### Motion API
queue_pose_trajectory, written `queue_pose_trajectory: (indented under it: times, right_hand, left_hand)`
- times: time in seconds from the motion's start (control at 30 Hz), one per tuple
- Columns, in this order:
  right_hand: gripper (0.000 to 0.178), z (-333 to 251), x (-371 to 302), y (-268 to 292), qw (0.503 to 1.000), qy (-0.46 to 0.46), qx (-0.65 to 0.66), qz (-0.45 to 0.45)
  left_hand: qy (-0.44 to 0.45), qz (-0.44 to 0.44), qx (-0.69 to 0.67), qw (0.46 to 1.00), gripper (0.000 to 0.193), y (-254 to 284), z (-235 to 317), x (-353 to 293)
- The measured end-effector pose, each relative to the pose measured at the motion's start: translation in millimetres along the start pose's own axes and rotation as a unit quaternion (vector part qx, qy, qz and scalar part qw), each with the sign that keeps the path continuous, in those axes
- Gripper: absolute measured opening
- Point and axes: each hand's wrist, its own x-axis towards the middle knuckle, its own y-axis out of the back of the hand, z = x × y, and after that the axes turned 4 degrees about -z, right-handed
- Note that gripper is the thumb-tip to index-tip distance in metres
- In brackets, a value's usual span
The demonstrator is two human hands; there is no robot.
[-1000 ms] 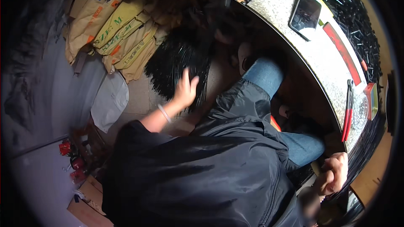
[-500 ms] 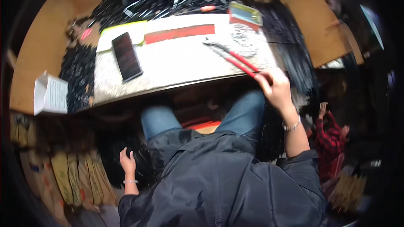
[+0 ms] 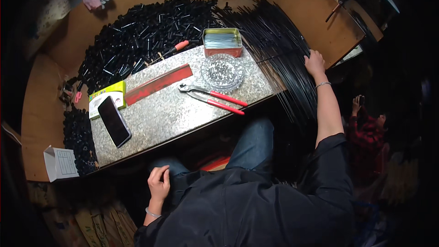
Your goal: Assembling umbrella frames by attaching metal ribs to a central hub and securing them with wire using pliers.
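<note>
At the right end of the worktop my right hand [image 3: 315, 63] has its fingers curled over the edge of a fanned bundle of thin black rods [image 3: 286, 45]. Down by my lap, my left hand [image 3: 158, 185] is loosely closed, and nothing shows in it. Pliers [image 3: 228, 99] with red handles lie on the speckled board [image 3: 151, 128], touched by neither hand. Behind them stands a clear glass dish [image 3: 222, 72] of small shiny bits. A rectangular tin [image 3: 222, 51] of thin silvery pins or wires sits just beyond the dish.
A large heap of short black pieces [image 3: 151, 32] covers the back left. On the board are a phone [image 3: 114, 122], a red bar [image 3: 158, 83] and a yellow-green box [image 3: 107, 98]. An orange-handled tool [image 3: 181, 45] borders the heap. Another person [image 3: 366, 130] is at the right.
My right hand has let go of the red-handled pliers, now lying on the board, and moved to the black rods. My left hand's fingers have curled in. The view has swung right.
</note>
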Motion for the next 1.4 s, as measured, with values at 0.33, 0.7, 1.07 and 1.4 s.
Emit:
queue_pose_trajectory:
  times: [0.33, 0.7, 1.07, 1.4]
  right_hand:
    - [0.03, -26, 29, 14, 0.995, -0.035, -0.007, -0.09]
    - [0.026, -21, 23, 51, 0.999, -0.026, 0.008, 0.025]
    - [0.024, 17, 30, 142, 0.998, 0.025, 0.024, 0.049]
    - [0.023, -29, -16, 231, 0.992, 0.098, 0.06, 0.045]
  left_hand:
    - [-0.01, -0.049, 0.011, 0.999, 0.01, -21, 20, 26]
    - [-0.02, -0.088, 0.004, 0.996, 0.01, -26, 25, 40]
    - [-0.059, -0.121, -0.025, 0.991, 0.008, -33, 35, 50]
    - [-0.282, -0.075, -0.103, 0.951, 0.037, -12, 128, 141]
